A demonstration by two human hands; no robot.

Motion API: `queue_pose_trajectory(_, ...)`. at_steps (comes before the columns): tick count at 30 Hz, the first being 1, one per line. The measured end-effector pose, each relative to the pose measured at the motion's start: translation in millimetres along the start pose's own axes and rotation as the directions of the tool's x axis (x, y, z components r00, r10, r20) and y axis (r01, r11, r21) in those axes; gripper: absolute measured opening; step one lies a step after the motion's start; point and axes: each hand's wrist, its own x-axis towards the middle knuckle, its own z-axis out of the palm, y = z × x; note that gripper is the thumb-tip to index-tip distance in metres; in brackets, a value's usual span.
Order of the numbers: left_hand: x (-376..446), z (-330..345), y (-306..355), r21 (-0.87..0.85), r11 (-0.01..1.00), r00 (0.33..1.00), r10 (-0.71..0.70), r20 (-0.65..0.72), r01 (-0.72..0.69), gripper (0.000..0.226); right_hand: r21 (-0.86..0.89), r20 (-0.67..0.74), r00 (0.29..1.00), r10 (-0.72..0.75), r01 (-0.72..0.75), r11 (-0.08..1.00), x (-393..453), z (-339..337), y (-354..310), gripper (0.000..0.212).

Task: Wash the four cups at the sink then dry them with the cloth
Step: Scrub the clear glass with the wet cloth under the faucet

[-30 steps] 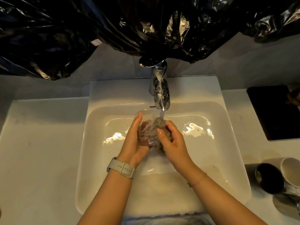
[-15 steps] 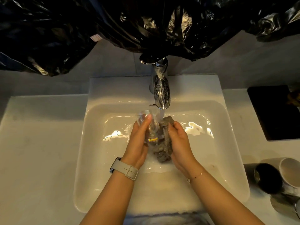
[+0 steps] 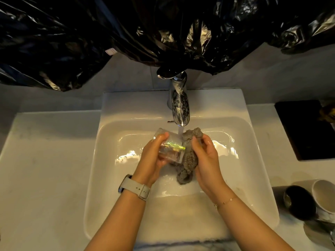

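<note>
Over the white sink (image 3: 112, 178), my left hand (image 3: 151, 158) grips a clear glass cup (image 3: 171, 147) lying on its side, with an iridescent sheen on its wall. Water runs from the chrome tap (image 3: 179, 109) onto the cup. My right hand (image 3: 206, 160) holds a wet grey cloth (image 3: 189, 156) bunched against the cup's right side, its tail hanging down into the basin. On the counter at the right stand a dark metal cup (image 3: 299, 201) and a white cup (image 3: 324, 196), both tipped toward me.
Black plastic sheeting (image 3: 163, 29) hangs over the wall behind the tap. A black rectangular mat (image 3: 306, 129) lies on the counter at the right. White counter (image 3: 45, 169) extends to the left of the sink. Another metal item (image 3: 319, 234) shows at the lower right edge.
The cup has turned onto its side under the water stream. The cloth has come out from against the cup's mouth and now hangs beside it in my right hand.
</note>
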Motion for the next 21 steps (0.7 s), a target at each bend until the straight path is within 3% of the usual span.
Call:
queue_pose_trajectory(5, -15, 7, -7, -0.201, 0.974, 0.995, -0.1, 0.026, 0.103, 0.013, -0.244, 0.002, 0.979, -0.203, 0.198, 0.949, 6, 1, -6, 0.011)
queue_pose_trajectory(7, -15, 7, -4, -0.269, 0.954, 0.991, -0.126, 0.031, 0.13, 0.013, -0.341, -0.001, 0.974, -0.226, 0.212, 0.916, 11, 0, -2, 0.004)
queue_pose_trajectory(9, -12, 8, -1, -0.321, 0.938, 0.989, -0.146, -0.021, 0.132, 0.011, -0.423, 0.004, 0.973, -0.23, 0.21, 0.882, 7, -3, 6, 0.015)
queue_pose_trajectory(11, -7, 7, 0, -0.335, 0.934, 0.984, -0.159, -0.084, 0.123, 0.018, -0.445, 0.069, 0.967, -0.247, 0.251, 0.859, -8, -2, 13, 0.021)
queue_pose_trajectory(15, -8, 8, -1, -0.333, 0.928, 0.977, -0.202, -0.068, 0.168, 0.044, -0.47, 0.197, 0.924, -0.329, 0.384, 0.795, -14, 12, 0, 0.019)
queue_pose_trajectory(21, -8, 3, 4, -0.381, 0.911, 0.973, -0.21, -0.1, 0.158, 0.036, -0.495, 0.072, 0.972, -0.222, 0.229, 0.838, 14, 2, 4, 0.02)
